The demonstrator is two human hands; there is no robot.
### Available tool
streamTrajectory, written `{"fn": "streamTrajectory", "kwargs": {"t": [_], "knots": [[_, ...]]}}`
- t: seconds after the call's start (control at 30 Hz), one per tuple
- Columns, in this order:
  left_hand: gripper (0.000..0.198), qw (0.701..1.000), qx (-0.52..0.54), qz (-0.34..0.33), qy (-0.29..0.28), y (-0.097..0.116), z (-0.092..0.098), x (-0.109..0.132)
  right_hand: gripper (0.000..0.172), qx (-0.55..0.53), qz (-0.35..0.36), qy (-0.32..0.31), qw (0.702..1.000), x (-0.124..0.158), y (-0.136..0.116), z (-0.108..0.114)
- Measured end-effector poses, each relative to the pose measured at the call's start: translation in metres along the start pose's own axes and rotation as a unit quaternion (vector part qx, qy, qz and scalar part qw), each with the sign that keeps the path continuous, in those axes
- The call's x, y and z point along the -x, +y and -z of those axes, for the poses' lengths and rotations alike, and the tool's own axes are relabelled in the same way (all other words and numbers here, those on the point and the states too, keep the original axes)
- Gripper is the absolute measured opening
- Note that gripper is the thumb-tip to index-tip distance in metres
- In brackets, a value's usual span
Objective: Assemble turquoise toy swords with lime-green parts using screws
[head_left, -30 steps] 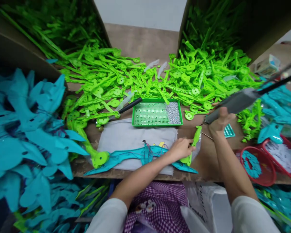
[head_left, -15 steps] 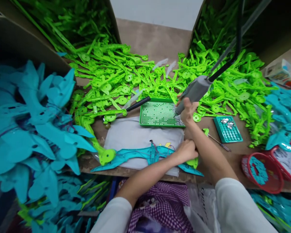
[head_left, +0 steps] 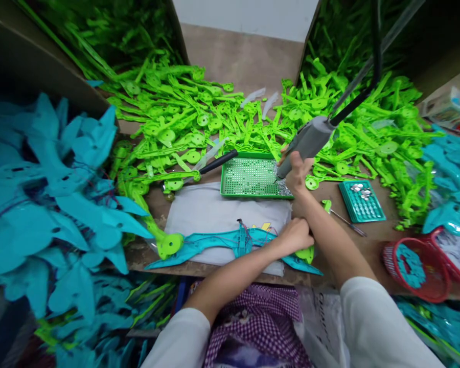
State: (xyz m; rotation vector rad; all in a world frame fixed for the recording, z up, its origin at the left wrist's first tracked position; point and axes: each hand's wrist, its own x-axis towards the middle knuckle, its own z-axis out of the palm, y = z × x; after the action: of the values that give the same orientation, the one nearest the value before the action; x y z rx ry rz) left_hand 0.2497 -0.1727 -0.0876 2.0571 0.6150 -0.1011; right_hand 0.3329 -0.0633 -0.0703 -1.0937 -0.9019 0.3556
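Blue frame [head_left: 205, 243]: flat along the near table edge, over a grey cloth [head_left: 191, 204], its right end just below the left hand [head_left: 296, 236].
Left hand: fingers curled tightly onto the green end piece [head_left: 305, 254], fingertips hidden.
Red baskets [head_left: 390, 260], near right: blue pieces, white pieces.
Teal tray [head_left: 371, 207], right: silvery discs.
Right hand [head_left: 298, 171]: wrapped around a grey driver [head_left: 311, 137], tip over the green tray [head_left: 249, 194].
Green tray: metal bits gathered at right.
Far boxes [head_left: 440, 61]: heaped green parts [head_left: 168, 117].

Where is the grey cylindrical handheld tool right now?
In the head view, right of centre, the tool is in the right hand, its tip by the right end of the green perforated plastic tray.
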Motion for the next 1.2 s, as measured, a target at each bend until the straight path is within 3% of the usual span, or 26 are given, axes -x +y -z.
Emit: {"fn": "streamTrajectory", "kwargs": {"t": [0.67, 0.9, 1.07, 1.2], "knots": [[0.031, 1.0, 0.015, 0.009, -0.007, 0.001, 0.002, 0.001, 0.044, 0.027, -0.004, -0.01, 1.0, 0.001, -0.004, 0.002], [0.029, 1.0, -0.004, 0.011, -0.006, 0.0, 0.0, 0.001, 0.045, 0.005, -0.002, 0.019, 1.0, -0.001, -0.011, 0.003], [0.027, 1.0, -0.012, -0.01, 0.001, -0.001, -0.002, 0.0, 0.046, -0.017, 0.004, 0.043, 0.999, -0.002, -0.043, 0.013], [0.032, 0.999, 0.009, -0.042, 0.018, -0.005, -0.004, -0.004, 0.047, -0.011, 0.024, 0.102, 0.994, 0.017, -0.09, 0.059]]}}
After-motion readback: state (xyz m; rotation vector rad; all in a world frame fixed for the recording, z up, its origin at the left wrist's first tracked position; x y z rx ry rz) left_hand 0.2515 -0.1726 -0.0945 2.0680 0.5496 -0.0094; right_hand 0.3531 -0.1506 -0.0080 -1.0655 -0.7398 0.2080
